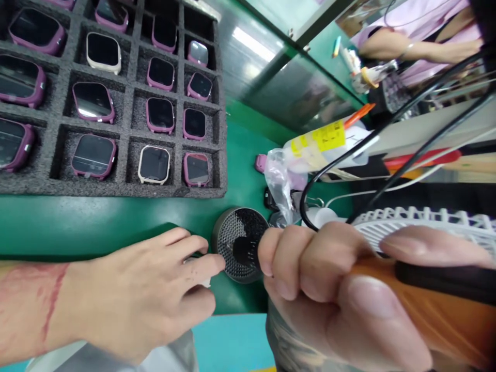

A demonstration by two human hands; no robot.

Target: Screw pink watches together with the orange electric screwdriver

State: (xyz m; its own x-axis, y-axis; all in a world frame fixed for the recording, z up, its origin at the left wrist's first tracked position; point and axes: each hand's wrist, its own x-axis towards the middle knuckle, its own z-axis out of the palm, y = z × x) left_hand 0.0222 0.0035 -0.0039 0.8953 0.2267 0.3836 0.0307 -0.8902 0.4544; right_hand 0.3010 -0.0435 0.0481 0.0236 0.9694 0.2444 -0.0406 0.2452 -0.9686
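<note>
My right hand (329,289) is wrapped round an orange electric screwdriver (434,305) with a black lever. Its black nose (245,251) is over a round dish (228,219) with a perforated plate and a heap of tiny dark screws (251,221). Whether the tip touches the plate is hard to see. Just left of the dish, my left hand (155,289) has its fingers curled and close together. A small pale edge shows beneath them, but the rest of that thing is hidden.
A dark foam tray (132,188) holds several smartwatches (93,155) in purple and cream cases. A bottle with a yellow label (318,142), a plastic bag (279,183) and black cables (391,121) lie to the right. A white basket-like grille (418,227) is behind my right hand. Another person's arm (406,50) shows at top right.
</note>
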